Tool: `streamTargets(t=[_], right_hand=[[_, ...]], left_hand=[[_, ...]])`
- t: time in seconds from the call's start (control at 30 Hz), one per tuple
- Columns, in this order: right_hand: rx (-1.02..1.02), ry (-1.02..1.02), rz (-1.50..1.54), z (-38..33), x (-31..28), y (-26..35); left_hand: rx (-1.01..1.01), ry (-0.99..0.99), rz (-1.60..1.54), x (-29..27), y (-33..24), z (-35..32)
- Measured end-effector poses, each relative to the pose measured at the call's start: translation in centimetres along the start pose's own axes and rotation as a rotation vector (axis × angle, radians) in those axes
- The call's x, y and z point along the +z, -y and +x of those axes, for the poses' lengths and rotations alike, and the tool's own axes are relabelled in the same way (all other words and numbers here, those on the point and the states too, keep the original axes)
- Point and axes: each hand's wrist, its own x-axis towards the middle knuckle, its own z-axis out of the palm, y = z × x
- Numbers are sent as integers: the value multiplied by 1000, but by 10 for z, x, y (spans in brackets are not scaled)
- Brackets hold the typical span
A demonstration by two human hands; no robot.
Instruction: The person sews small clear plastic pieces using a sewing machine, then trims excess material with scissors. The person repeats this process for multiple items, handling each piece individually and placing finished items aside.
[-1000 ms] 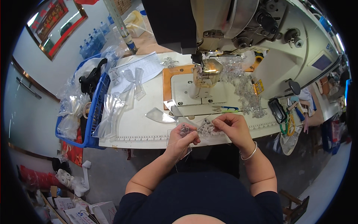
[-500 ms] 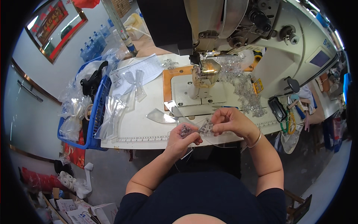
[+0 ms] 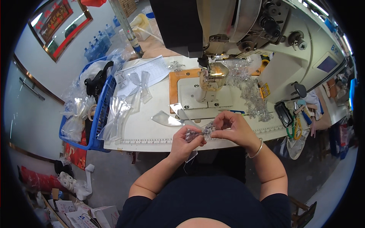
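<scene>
Both hands meet over the table's front edge, below the sewing machine point(image 3: 211, 78). A small cluster of clear and greyish bead-like pieces point(image 3: 207, 130) stretches between them. My left hand point(image 3: 184, 143) is closed around one end, thumb pressed on top, with some pieces showing above its fingers. My right hand point(image 3: 237, 131) pinches the other end between thumb and fingers. Thin white thread hangs beneath the left hand. Just beyond lie curved clear plastic pieces point(image 3: 165, 118), flat on the table.
At left stands a blue basket point(image 3: 93, 140) of plastic bags and black straps. More clear strips point(image 3: 114, 114) and paper point(image 3: 156, 68) lie beside it. A heap of sparkling clear pieces point(image 3: 255, 102) spreads right of the machine. Tools and a black tray point(image 3: 283, 113) sit at the right edge.
My right hand's fingers have shifted slightly on the cluster, with the thumb now straighter. The left hand keeps its hold, and the whole view has moved a little.
</scene>
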Motion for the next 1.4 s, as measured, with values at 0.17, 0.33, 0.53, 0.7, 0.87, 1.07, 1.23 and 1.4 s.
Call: streamTargets(t=[0.17,0.33,0.53,0.7,0.87,1.07,1.23,1.4], right_hand=[[96,56,228,-4,21,0],[229,52,416,0,23,-9],[-55,-396,-119,10,26,-5],[-1062,-548,-985,17,22,2],[-1321,-488,-1232,16,35,3],[-1362,-440,-1294,21,26,0],[-996,-774,-1086,32,15,0],[-583,-597,-386,22,40,-22]], left_hand=[[48,9,14,4,-3,-3],[-183,159,-215,-13,-5,7],[153,-357,-199,-33,-18,12],[-54,80,-397,-12,-24,-16],[-92,-91,-614,15,-30,3],[-1,-193,-497,14,-22,12],[187,-396,-665,-4,-25,35],[115,-427,-757,-3,-21,46]])
